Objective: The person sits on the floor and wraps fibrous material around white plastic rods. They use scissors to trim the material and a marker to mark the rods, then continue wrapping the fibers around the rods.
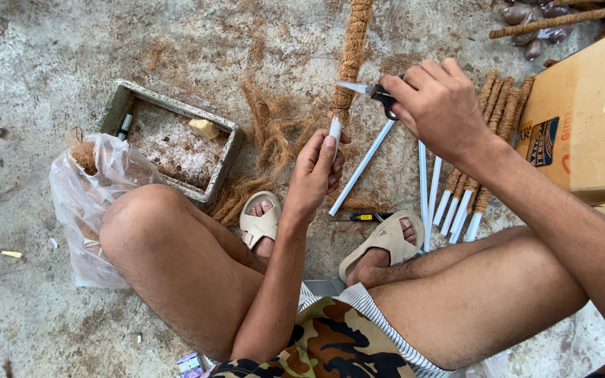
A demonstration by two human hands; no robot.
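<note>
A coir-wrapped pole (pixel 351 59) runs from the top edge of the view down toward the person's feet, its white pipe end (pixel 335 130) bare below the fibre; the left hand (pixel 314 175) wraps that bare end, fingers curled shut around it with the thumb laid along the pipe; just right of the pole, the right hand (pixel 437 105) grips a pair of scissors (pixel 374 91) by the black handles, fingers closed through them, the blades slightly parted and their tips touching the fibre at the pole's lower wrapped edge.

Loose coir fibre (pixel 269 143) lies strewn on the concrete floor (pixel 29 63) just left of the pole; further left of the pole sits a shallow grey tray (pixel 227 150) holding whitish residue and a small yellowish lump; beyond it, still further from the pole, a crumpled clear plastic bag (pixel 82 203) rests against the person's knee.

Right of the pole, one bare white pipe (pixel 362 168) lies slanted on the floor; further right a row of finished wrapped poles (pixel 481 140) lies side by side, white ends pointing toward the feet; a cardboard box (pixel 589 119) stands well to the right of the pole; below the pole's end, between the two beige sandals (pixel 386 241), lies a yellow-and-black utility knife (pixel 362 217).
</note>
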